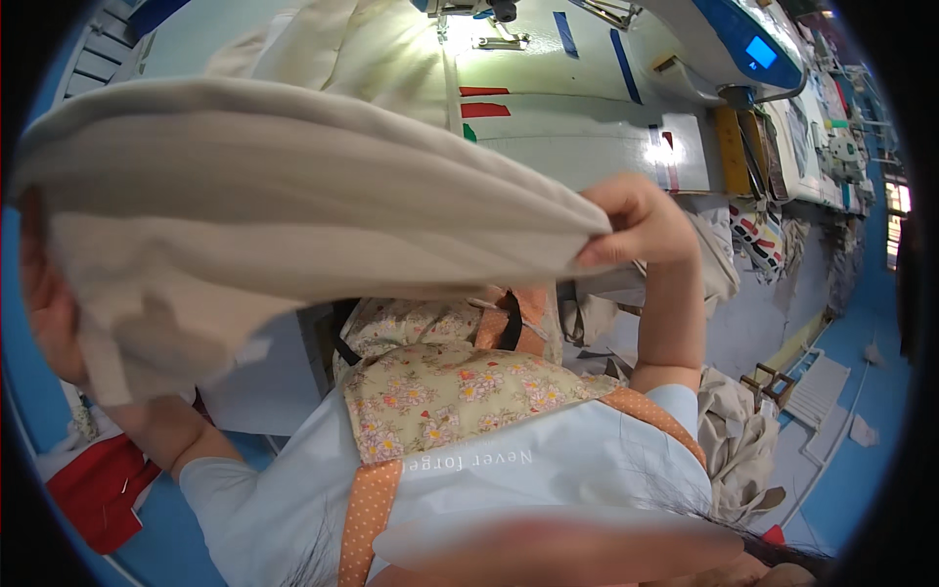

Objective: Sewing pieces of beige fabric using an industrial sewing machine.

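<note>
A large piece of beige fabric (323, 196) is stretched out in the air between my two hands, above my lap and the near edge of the sewing table. My right hand (641, 223) pinches its right end between thumb and fingers. At the far left, my left hand (51, 293) is at the other end, with its fingers partly behind the cloth. The fabric's upper edge bows upward and its lower left part hangs down. Beyond it stands a sewing machine, its presser foot (501, 41) lit by a lamp.
The white sewing table (577, 137) carries red and blue tape strips. The machine's blue-and-white head (724, 39) has a small lit screen. More pale cloth (377, 54) lies left of the needle. Beige fabric is heaped (734, 440) at lower right; red cloth (103, 489) lies lower left.
</note>
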Demonstrator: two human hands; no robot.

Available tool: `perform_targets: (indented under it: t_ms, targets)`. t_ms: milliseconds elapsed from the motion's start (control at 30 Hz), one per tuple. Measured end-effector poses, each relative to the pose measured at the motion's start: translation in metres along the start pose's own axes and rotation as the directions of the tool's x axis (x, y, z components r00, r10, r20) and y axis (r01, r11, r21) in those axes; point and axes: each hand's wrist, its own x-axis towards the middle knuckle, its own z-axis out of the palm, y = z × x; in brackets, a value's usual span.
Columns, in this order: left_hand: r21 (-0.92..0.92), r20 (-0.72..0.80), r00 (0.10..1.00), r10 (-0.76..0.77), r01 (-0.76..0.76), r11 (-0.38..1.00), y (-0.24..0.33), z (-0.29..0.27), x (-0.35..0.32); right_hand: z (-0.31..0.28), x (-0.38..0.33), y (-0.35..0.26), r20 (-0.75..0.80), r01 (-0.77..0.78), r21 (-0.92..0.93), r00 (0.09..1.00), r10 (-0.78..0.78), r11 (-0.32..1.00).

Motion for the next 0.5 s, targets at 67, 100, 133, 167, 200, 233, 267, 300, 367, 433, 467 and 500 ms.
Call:
perform_targets:
  t_ms: [67,100,133,167,200,233,267,300,367,433,467,500]
  targets:
    - [0.281,-0.099,0.995,0.007,0.021,0.960,0.005,-0.037,0.011,-0.007,0.023,-0.016,-0.043,0.016,-0.075,0.999,-0.019,0.997]
    - [0.343,-0.198,0.972,-0.127,0.190,0.920,0.001,-0.050,0.024,-0.003,0.039,-0.017,-0.106,0.007,0.016,0.994,-0.006,1.000]
    - [0.346,-0.270,0.937,-0.222,0.309,0.886,-0.009,-0.056,0.039,0.002,0.056,-0.015,-0.158,0.044,0.114,0.987,-0.026,0.992]
    - [0.367,-0.252,0.918,-0.307,0.384,0.847,-0.017,-0.056,0.054,0.009,0.072,-0.011,-0.160,0.007,0.110,0.987,0.011,0.994]
    - [0.880,-0.234,0.972,-0.023,0.221,0.421,-0.032,-0.046,0.065,0.017,0.087,-0.005,-0.282,0.054,0.042,0.959,-0.040,0.998]
    - [0.935,-0.084,0.996,0.000,0.079,0.345,-0.038,-0.031,0.068,0.021,0.101,0.001,-0.398,0.093,-0.029,0.912,-0.097,0.995]
    - [0.961,-0.011,0.999,-0.046,0.023,0.275,-0.046,-0.008,0.069,0.024,0.111,0.006,-0.395,0.092,-0.032,0.913,-0.097,0.995]
    - [0.907,0.173,0.985,-0.003,-0.158,0.390,-0.051,0.018,0.071,0.027,0.120,0.012,-0.424,0.117,-0.037,0.897,-0.121,0.992]
    - [0.743,0.370,0.929,0.002,-0.297,0.600,-0.064,0.078,0.079,0.032,0.130,0.021,-0.483,0.103,-0.050,0.868,-0.115,0.993]
    - [0.591,0.518,0.855,-0.002,-0.356,0.724,-0.081,0.139,0.097,0.038,0.133,0.025,-0.519,0.110,-0.075,0.844,-0.133,0.991]
    - [0.486,0.591,0.805,0.061,-0.415,0.769,-0.089,0.165,0.105,0.041,0.132,0.026,-0.567,0.115,-0.088,0.811,-0.145,0.989]
    - [0.535,0.601,0.799,-0.028,-0.376,0.757,-0.097,0.187,0.111,0.046,0.130,0.027,-0.567,0.104,-0.097,0.811,-0.141,0.990]
